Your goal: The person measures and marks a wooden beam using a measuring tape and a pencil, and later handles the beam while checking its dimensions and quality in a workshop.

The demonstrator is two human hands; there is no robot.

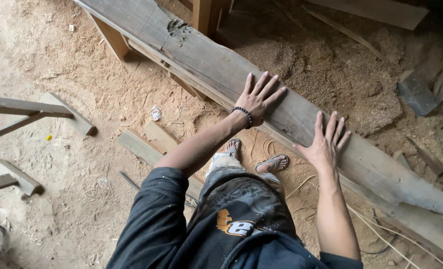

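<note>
Large grey weathered timber beam (281, 107) lying raised and slanting across the view, far end toward the upper left, near end toward the lower right. Propped on a wooden trestle (113, 37) under its far end; support of the near end not visible.

Left hand (259, 99) flat on the beam's top face, about midway along it, fingers spread, nothing gripped. Beaded black bracelet (243, 115) at that wrist. Right hand (327, 142) likewise open and flat, palm down, on the near edge of the beam, further toward its near end. Both hands on the same side of the beam, near each other.

Below the beam: sandalled feet (271, 162) just beside its near edge, on a floor of sawdust (82, 164). Short plank offcuts (152, 144) lying loose on the floor beside the beam, behind the feet. Deep sawdust heap (331, 69) on the far side of the beam.

Judgement: contact by palm pressure only, so control rests on friction. Advisable: weight kept square over both palms, hands set wider apart along the beam for steadier control, push directed evenly to avoid swinging one end. Rough, split grain near the beam's knot (177, 27); splinter hazard to bare palms. Toes exposed beneath the beam's edge; feet better drawn back from it. Loose offcuts near the beam a trip hazard.
</note>
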